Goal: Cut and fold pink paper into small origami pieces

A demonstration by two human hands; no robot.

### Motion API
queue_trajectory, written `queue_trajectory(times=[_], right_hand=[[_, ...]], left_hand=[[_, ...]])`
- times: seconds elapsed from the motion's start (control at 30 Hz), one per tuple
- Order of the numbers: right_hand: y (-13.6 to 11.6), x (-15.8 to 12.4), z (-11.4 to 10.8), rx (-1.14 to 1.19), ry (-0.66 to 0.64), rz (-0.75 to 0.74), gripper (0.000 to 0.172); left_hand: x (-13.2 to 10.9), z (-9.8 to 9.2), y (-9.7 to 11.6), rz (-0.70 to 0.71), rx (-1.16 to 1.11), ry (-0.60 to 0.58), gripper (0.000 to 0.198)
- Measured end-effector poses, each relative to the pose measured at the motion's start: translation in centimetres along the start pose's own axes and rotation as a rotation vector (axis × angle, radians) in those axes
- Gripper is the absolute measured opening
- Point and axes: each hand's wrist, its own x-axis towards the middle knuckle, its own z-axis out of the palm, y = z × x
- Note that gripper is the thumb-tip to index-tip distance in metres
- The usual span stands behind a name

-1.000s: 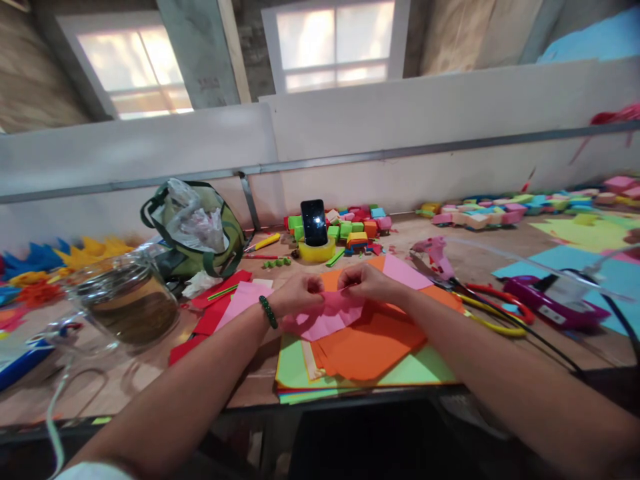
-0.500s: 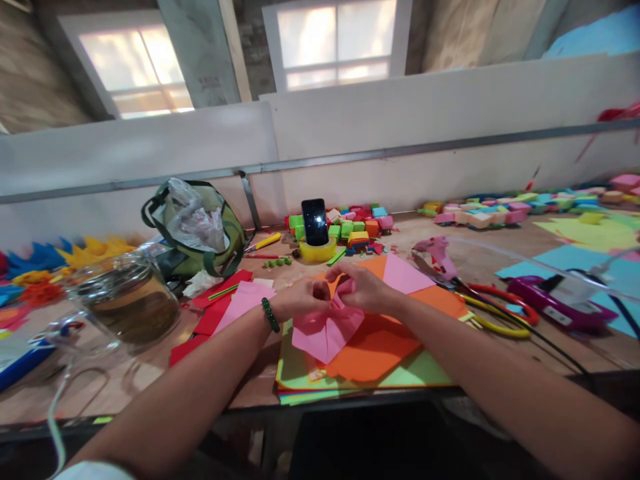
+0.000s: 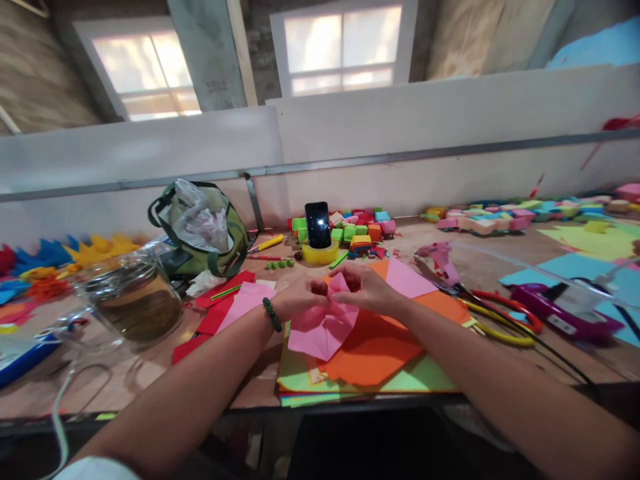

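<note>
Both hands pinch a folded piece of pink paper point(image 3: 323, 333) in front of me. My left hand point(image 3: 303, 297), with a green bead bracelet point(image 3: 271, 315) at its wrist, grips the paper's upper left side. My right hand point(image 3: 367, 291) has its fingers closed on the upper right side, and a pointed pink fold stands up between the hands. Beneath them lie orange paper sheets point(image 3: 375, 350) on a stack of light green paper point(image 3: 420, 377). The fingertips are partly hidden by the folds.
Left stand a lidded glass jar point(image 3: 135, 300) and a green bag point(image 3: 235, 233). A phone point(image 3: 318, 225) leans upright on a yellow tape roll point(image 3: 320, 253) before small paper blocks point(image 3: 360, 233). At right lie a pink glue gun point(image 3: 445, 260), scissors point(image 3: 505, 333) and a purple power strip point(image 3: 565, 313).
The hands have parted slightly, and a pink fold now rises between them. The paper's lower edge has shifted a little left. The whole view has moved slightly.
</note>
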Motion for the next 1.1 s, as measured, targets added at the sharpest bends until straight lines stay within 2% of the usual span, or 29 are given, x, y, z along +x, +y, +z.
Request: queue_trajectory(times=[0.03, 0.17, 0.33, 0.57, 0.7, 0.9, 1.1], right_hand=[[0.1, 0.0, 0.1, -0.025, -0.002, -0.014, 0.019], [0.2, -0.1, 0.3, -0.046, -0.017, -0.029, 0.036], [0.2, -0.4, 0.5, -0.043, -0.103, 0.004, 0.031], [0.4, -0.2, 0.5, -0.126, 0.018, -0.006, 0.029], [0.1, -0.1, 0.6, -0.179, 0.098, -0.036, 0.033], [-0.3, -0.4, 0.8, -0.269, 0.168, -0.074, 0.029], [-0.7, -0.5, 0.7, -0.326, 0.194, -0.143, 0.011]], left_hand=[[0.0, 0.0, 0.0, -0.008, -0.004, 0.001, 0.009], [-0.1, -0.2, -0.2, -0.032, -0.008, 0.017, 0.008], [0.1, -0.2, -0.3, -0.032, 0.004, 0.029, 0.008], [0.0, 0.0, -0.2, -0.008, 0.054, 0.025, 0.012], [-0.2, 0.3, 0.4, 0.051, 0.125, 0.125, 0.012], [-0.5, 1.0, 1.4, 0.098, 0.256, 0.256, 0.010], [-0.9, 1.7, 1.4, 0.151, 0.380, 0.441, 0.020]])
